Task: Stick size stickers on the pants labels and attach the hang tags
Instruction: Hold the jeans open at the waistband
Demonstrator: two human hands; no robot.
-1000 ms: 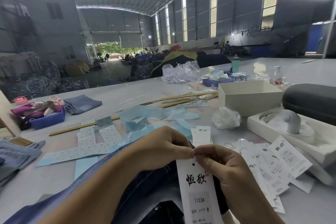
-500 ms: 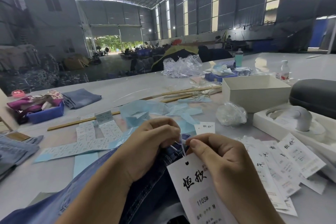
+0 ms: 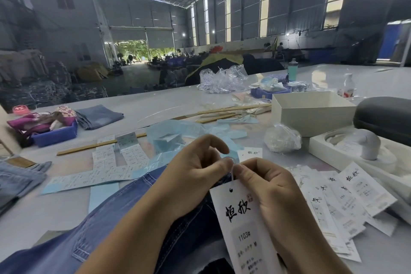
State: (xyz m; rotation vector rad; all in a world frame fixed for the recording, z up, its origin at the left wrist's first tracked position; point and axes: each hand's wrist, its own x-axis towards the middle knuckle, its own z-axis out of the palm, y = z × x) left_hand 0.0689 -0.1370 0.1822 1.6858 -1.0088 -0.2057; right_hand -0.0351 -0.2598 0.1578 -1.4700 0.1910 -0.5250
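Note:
Blue denim pants (image 3: 124, 211) lie across the table's front edge under my hands. A white hang tag (image 3: 246, 227) printed 1103# M hangs over them from a thin white string (image 3: 232, 174). My left hand (image 3: 195, 176) pinches the string's top between thumb and finger, index finger arched above. My right hand (image 3: 269, 191) pinches the same string just right of it, its palm behind the tag's upper right corner. Strips of size stickers (image 3: 104, 169) lie on blue backing paper to the left. A fan of spare hang tags (image 3: 347, 198) lies to the right.
An open white box (image 3: 311, 111), a clear bag (image 3: 282, 138) and a white tray with a grey fitting (image 3: 364, 149) stand at right. A blue bin (image 3: 53, 134), folded jeans (image 3: 100, 115) and wooden sticks (image 3: 97, 145) lie left and centre. More jeans (image 3: 15, 182) stack at far left.
The hang tag has swung from upright to tilted, and a length of white string now shows between my fingertips. My left index finger has lifted into an arch. The camera drifted slightly.

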